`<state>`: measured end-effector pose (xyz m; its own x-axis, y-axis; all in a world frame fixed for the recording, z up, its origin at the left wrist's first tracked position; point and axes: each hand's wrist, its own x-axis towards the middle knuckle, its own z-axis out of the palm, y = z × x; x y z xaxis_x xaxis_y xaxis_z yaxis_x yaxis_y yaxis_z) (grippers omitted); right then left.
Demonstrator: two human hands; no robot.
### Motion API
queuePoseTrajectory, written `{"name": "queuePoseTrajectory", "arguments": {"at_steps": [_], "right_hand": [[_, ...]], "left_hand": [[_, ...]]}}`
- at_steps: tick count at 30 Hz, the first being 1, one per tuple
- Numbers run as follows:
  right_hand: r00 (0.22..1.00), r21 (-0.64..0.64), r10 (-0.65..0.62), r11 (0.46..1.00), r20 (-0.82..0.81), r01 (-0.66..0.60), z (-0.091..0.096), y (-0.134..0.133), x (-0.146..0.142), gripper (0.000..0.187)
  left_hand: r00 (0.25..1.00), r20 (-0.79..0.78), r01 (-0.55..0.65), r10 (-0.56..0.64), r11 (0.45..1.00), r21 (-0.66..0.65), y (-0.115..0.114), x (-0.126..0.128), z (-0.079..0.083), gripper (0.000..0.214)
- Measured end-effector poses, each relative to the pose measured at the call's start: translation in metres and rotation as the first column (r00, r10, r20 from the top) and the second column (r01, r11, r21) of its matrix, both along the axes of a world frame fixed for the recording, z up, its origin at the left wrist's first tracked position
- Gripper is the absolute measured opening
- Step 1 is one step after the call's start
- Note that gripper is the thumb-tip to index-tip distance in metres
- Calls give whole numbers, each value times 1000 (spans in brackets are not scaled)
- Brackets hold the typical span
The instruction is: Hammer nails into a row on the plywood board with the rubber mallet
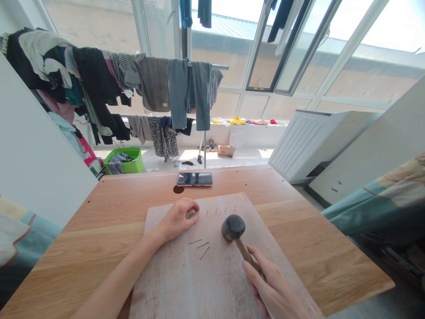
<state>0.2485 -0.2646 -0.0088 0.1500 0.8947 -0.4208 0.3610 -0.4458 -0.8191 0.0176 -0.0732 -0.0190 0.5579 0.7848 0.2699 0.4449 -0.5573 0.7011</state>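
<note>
On a pale, worn wooden board, my left hand is pinched closed at the far left part. Its thumb and forefinger hold what looks like a nail, mostly hidden by the fingertips. To the right of these fingers, several nails stand upright in a row in the board. My right hand is wrapped around the wooden handle of a black-headed rubber mallet. The mallet head is over the board, nearer to me than the nail row. Three loose nails lie between my hands.
The board rests on a wooden table. A phone lies near the far edge beside a dark round hole. Beyond are a laundry rack with clothes, a green basket and a white ridged unit.
</note>
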Motion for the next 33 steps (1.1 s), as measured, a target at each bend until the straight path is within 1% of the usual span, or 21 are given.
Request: {"name": "queuePoseTrajectory", "arguments": {"at_steps": [3, 7, 9, 12, 15, 18, 22, 26, 33], "right_hand": [[999, 25, 31, 999, -22, -30, -2, 1, -1, 73], [991, 91, 49, 995, -123, -38, 2, 9, -8, 61], [981, 146, 62, 989, -182, -36, 8, 18, -15, 54], [970, 210, 106, 976, -221, -59, 21, 39, -27, 46], [964, 233, 140, 969, -227, -86, 30, 58, -40, 39], [959, 240, 155, 966, -236, -97, 31, 69, -50, 35], [961, 242, 166, 964, -221, -111, 26, 70, -55, 34], [961, 243, 190, 960, -201, -139, 25, 65, -55, 34], [966, 244, 184, 960, -181, -137, 25, 64, -55, 36]], "left_hand": [[999, 49, 1, 0, 1000, -24, 1, 0, -4, 13], [997, 82, 8, -4, 999, -51, 2, -1, -6, 19], [996, 84, -8, 13, 998, -67, 2, -2, -5, 22], [995, 94, -20, 29, 996, -89, 1, -1, -4, 23], [992, 122, -13, 25, 995, -99, 1, -1, -4, 24], [989, 149, -2, 15, 996, -88, 1, -1, -5, 25], [985, 173, 6, 9, 996, -84, 1, -1, -6, 29], [986, 164, -3, 16, 997, -83, 2, 0, -7, 25], [989, 149, -5, 20, 995, -104, 1, 1, -6, 21]]}}
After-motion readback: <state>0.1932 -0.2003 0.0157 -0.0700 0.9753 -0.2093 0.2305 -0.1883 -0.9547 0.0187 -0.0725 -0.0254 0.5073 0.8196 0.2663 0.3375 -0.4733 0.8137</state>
